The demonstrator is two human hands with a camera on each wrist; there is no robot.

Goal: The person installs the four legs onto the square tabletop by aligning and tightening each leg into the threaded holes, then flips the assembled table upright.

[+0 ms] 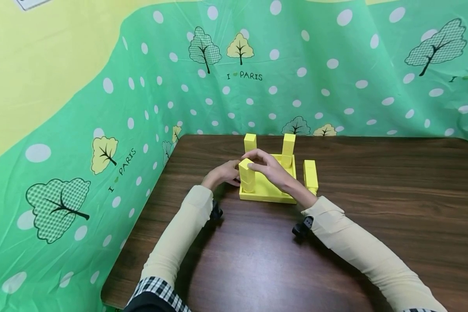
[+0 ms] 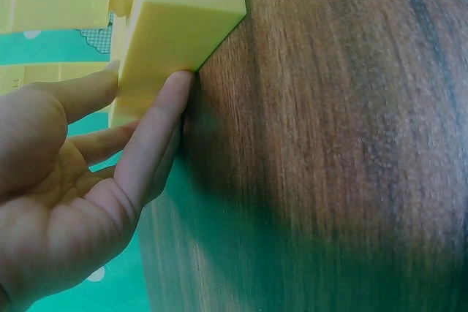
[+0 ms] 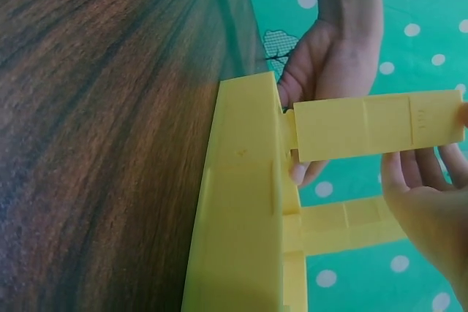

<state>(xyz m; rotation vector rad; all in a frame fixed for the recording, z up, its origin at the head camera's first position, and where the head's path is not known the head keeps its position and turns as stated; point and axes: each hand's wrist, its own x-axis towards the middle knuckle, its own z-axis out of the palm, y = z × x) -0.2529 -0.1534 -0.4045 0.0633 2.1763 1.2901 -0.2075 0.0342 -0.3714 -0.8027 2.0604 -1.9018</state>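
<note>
A square yellow plastic base with a low rim [image 1: 267, 199] lies on the table. Yellow block-like posts stand at its near-left corner [image 1: 248, 180], far-left corner [image 1: 250, 142] and far-right corner [image 1: 287, 149]. My right hand [image 1: 272, 170] grips the near-left post around its upper end, thumb on the near side. This post [image 3: 365, 126] meets the base [image 3: 241, 202] through a narrow neck in the right wrist view. At the base's left side, my left hand [image 1: 224, 172] holds the rim, fingertips against the outer wall [image 2: 183, 34]. My right forearm hides the near-right corner.
A loose yellow post [image 1: 310, 174] with a small knob at its near end lies just right of the base. Brown wood-grain table [image 1: 394, 195] spreads around them. Green dotted cloth [image 1: 316, 86] hangs behind and along the left.
</note>
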